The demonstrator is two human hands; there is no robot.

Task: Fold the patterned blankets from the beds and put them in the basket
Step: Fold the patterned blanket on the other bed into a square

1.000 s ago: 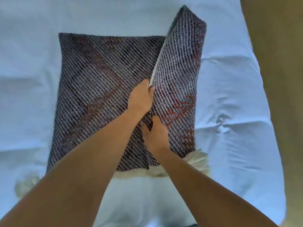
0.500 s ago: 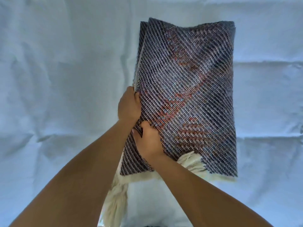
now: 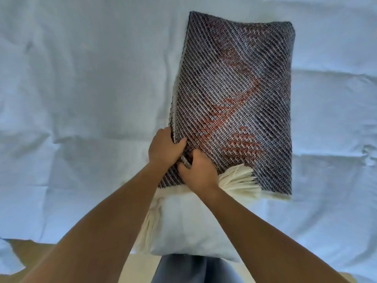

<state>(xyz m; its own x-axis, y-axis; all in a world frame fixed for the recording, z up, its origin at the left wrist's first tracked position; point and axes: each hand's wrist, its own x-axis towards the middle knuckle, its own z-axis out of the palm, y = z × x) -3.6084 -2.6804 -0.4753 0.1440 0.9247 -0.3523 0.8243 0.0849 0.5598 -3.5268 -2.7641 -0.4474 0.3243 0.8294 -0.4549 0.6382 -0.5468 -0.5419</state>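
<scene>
Patterned blanket (image 3: 234,94): grey-rust weave, cream fringe, folded narrow rectangle, flat on bed.

Your left hand (image 3: 163,149) grips the layered side edge of the folded patterned blanket (image 3: 234,88), thumb on top. Your right hand (image 3: 199,171) touches the left, its fingers curled onto the same edge. Beyond your fingertips the blanket lies flat on the pale bed sheet (image 3: 81,88); a cream fringe (image 3: 238,180) fans out just right of your right knuckles

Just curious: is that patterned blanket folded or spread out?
Folded. The patterned blanket lies as a narrow rectangle, layered edges showing along its left side.
</scene>
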